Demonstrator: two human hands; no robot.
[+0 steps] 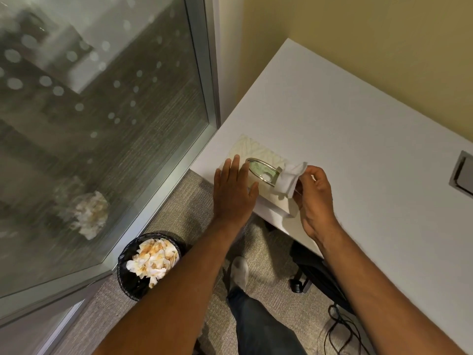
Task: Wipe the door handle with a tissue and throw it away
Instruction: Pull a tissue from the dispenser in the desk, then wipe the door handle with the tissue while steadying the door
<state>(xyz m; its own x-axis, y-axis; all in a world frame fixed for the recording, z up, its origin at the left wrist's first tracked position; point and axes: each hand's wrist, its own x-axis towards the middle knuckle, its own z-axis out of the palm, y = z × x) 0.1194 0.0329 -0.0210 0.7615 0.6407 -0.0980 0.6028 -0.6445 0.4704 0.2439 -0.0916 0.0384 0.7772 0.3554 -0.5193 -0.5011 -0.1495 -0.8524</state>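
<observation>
A pale patterned tissue box (252, 147) lies flat on the corner of a white desk (358, 139). My left hand (233, 190) rests flat on the box's near left side, fingers apart. My right hand (312, 193) pinches a white tissue (290, 179) that sticks out of the box's oval opening. A black mesh waste bin (133, 280) stands on the floor at lower left, filled with crumpled tissues. No door handle is in view.
A glass door or panel (89, 111) with a metal frame and frosted dots fills the left side. A chair base (307, 272) and cables sit under the desk. My leg and shoe (239, 272) are on the carpet between bin and desk.
</observation>
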